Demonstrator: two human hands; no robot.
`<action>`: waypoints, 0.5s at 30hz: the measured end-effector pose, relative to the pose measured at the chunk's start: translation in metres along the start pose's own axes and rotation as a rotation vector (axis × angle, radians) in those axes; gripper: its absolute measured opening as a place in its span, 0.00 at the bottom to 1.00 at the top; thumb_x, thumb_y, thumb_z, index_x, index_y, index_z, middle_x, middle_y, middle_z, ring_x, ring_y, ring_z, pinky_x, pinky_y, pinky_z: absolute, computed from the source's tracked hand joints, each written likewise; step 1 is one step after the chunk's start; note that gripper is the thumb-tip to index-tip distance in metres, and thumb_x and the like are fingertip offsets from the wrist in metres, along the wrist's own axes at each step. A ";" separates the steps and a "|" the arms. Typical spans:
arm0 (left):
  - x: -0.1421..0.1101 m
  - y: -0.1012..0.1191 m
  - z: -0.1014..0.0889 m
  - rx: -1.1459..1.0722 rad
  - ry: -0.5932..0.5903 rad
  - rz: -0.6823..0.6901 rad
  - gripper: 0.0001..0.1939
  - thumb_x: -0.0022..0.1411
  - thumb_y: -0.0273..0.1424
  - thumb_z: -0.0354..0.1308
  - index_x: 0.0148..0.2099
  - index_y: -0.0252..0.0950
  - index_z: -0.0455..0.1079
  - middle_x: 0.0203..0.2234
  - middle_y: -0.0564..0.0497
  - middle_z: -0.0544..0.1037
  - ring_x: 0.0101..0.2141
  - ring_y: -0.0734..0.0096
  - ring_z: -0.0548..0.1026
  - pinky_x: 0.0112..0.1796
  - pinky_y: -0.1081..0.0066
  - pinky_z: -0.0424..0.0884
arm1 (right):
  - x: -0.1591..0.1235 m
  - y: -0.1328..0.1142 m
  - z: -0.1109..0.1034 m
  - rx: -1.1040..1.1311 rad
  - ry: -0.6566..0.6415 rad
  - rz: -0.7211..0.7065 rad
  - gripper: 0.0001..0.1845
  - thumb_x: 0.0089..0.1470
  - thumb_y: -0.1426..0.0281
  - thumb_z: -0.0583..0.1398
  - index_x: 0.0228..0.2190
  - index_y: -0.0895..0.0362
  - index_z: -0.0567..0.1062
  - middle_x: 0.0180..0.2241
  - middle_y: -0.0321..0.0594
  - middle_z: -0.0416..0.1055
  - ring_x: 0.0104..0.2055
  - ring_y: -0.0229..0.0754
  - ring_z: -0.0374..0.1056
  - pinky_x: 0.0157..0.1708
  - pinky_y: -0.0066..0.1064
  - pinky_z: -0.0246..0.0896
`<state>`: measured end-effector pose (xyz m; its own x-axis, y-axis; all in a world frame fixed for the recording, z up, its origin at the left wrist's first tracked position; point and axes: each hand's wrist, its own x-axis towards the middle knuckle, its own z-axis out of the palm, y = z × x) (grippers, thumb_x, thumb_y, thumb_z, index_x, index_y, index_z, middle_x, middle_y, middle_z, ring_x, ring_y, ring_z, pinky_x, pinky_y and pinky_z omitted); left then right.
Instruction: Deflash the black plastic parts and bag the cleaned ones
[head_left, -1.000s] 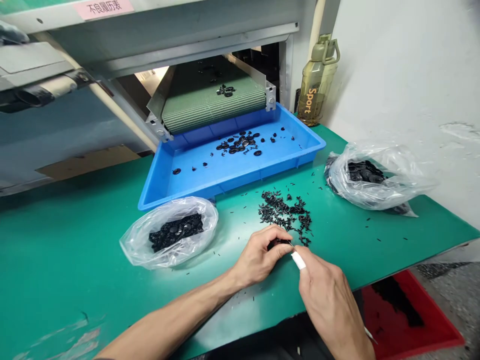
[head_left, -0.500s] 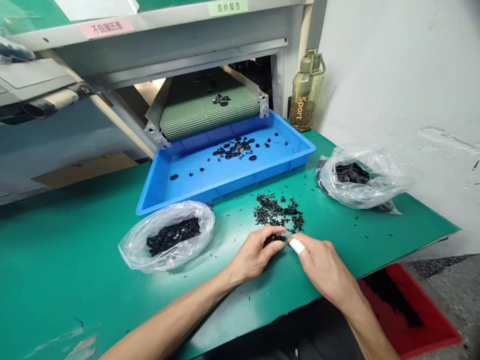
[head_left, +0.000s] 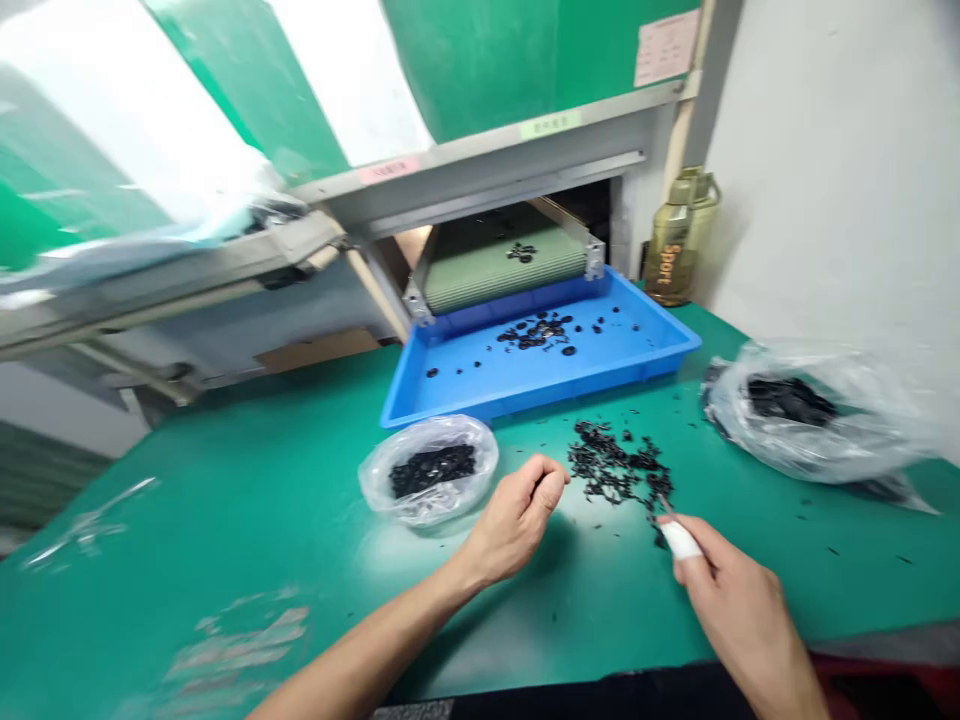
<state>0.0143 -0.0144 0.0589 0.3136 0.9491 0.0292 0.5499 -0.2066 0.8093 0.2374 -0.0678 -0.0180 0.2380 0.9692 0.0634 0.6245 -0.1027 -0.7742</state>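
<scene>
My left hand (head_left: pixel 523 515) is curled closed just above the green table, between a clear plastic bag (head_left: pixel 484 470) of small black parts and a loose pile of small black pieces (head_left: pixel 611 462). Whatever lies inside its fingers is hidden. My right hand (head_left: pixel 739 590), with a white wrap (head_left: pixel 681 540) on one digit, is pinched closed at the pile's near right edge. A thin pointed thing sticks out of its fingertips toward the pieces, too blurred to name.
Behind the pile stands a blue tray (head_left: pixel 480 408) with scattered black parts, under the end of a green conveyor belt (head_left: pixel 487 275). A second plastic bag (head_left: pixel 757 445) of black parts sits at the right. A bottle (head_left: pixel 670 250) stands by the wall.
My hands have moved apart: the left toward the left-hand bag, the right to the right side of the pile. The camera view has swung left and up.
</scene>
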 end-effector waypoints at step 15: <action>0.005 -0.034 -0.031 0.434 0.177 0.337 0.13 0.66 0.27 0.45 0.46 0.38 0.70 0.42 0.46 0.75 0.44 0.64 0.72 0.45 0.65 0.68 | -0.006 -0.009 -0.006 0.097 0.100 0.055 0.19 0.53 0.63 0.50 0.36 0.55 0.78 0.17 0.34 0.69 0.16 0.37 0.60 0.17 0.26 0.54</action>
<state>-0.0271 0.0047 0.0500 0.4127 0.8317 0.3715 0.7212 -0.5475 0.4245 0.2346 -0.0743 -0.0072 0.3458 0.9351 0.0775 0.5345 -0.1284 -0.8354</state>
